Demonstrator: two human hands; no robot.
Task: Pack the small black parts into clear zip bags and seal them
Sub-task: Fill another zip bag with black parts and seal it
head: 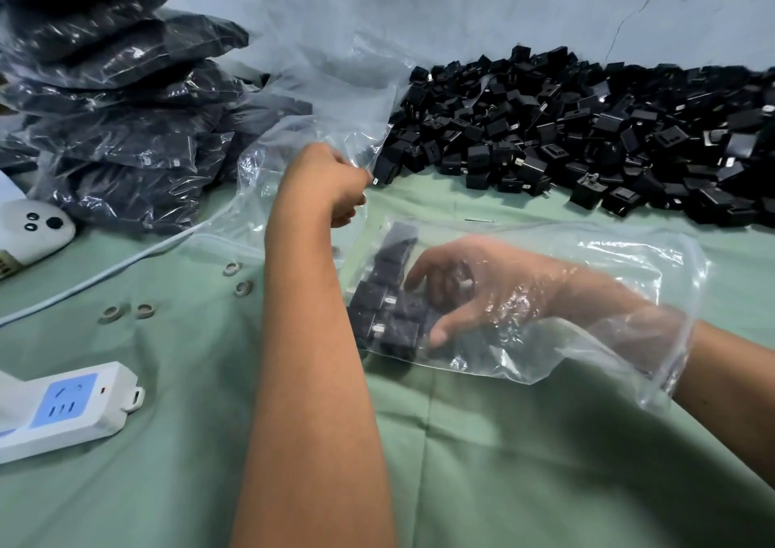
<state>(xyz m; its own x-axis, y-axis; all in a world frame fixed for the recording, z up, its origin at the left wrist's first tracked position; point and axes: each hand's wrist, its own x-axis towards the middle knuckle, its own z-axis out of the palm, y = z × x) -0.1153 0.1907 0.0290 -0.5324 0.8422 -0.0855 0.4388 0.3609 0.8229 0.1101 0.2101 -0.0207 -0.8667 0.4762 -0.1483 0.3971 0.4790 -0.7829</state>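
A clear zip bag lies on the green cloth at centre right. My right hand is inside it up to the wrist, fingers curled around black parts stacked at the bag's left end. My left hand reaches up the middle and pinches the edge of another clear empty bag that stands crumpled behind it. A big loose heap of small black parts covers the table's back right.
Filled, sealed bags of black parts are stacked at the back left. A white power strip and a white device with a cable lie at the left. Several metal rings sit on the green cloth.
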